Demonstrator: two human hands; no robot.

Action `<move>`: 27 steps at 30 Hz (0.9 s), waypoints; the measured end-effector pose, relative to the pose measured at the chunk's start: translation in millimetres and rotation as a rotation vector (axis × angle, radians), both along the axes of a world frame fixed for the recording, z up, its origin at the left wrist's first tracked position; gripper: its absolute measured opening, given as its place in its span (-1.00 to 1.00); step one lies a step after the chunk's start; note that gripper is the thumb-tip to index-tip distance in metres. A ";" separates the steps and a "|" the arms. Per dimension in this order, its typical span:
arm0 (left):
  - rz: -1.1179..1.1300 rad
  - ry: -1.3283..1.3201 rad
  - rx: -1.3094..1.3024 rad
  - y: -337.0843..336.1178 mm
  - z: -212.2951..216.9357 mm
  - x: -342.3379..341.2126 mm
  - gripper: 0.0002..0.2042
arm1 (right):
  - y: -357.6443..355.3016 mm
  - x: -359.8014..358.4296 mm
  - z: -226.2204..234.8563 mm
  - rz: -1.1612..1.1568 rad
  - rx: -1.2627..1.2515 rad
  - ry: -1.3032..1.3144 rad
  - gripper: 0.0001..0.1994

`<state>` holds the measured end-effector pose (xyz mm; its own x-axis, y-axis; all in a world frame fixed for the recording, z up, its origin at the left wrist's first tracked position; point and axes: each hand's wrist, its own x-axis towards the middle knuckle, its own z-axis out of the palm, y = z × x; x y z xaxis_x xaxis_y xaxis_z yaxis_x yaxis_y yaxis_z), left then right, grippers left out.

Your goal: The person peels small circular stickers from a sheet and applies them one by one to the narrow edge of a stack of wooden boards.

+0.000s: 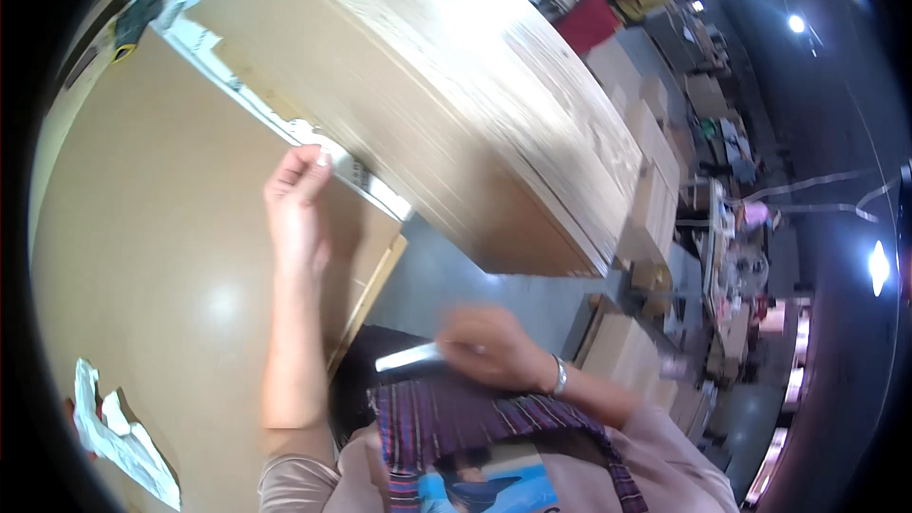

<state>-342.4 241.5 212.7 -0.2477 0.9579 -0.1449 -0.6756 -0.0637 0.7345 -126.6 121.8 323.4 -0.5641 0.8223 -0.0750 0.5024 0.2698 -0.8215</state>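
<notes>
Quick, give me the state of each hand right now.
Left hand: fingers pressed on the white tape strip along the cardboard sheet, not gripping it.
Right hand: closed on a blurred thin pale tool.

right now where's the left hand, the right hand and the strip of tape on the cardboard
left hand [296,204], head view, on the back of the hand
right hand [489,347], head view, on the knuckles
strip of tape [285,123], head view, on its middle stretch

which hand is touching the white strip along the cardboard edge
The left hand: its fingertips rest on the white strip at the cardboard's edge. The right hand is low by the lap, holding a blurred pale object.
</notes>
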 end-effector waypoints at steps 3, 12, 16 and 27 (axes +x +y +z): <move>-0.003 -0.032 -0.011 1.3 -3.4 -2.3 -0.97 | 11.2 -2.9 12.4 -0.022 0.031 -0.049 -0.96; 0.051 -0.081 0.002 25.1 8.9 -13.8 -0.98 | 76.5 -16.6 58.9 -0.049 0.483 -0.195 -0.84; 0.018 -0.126 -0.003 48.9 3.9 -18.0 -0.98 | 101.2 -27.5 57.3 -0.062 0.537 -0.269 -0.90; -0.006 -0.080 0.063 114.6 14.2 -42.6 -0.90 | 130.9 -36.6 44.3 -0.271 0.308 -0.061 -0.85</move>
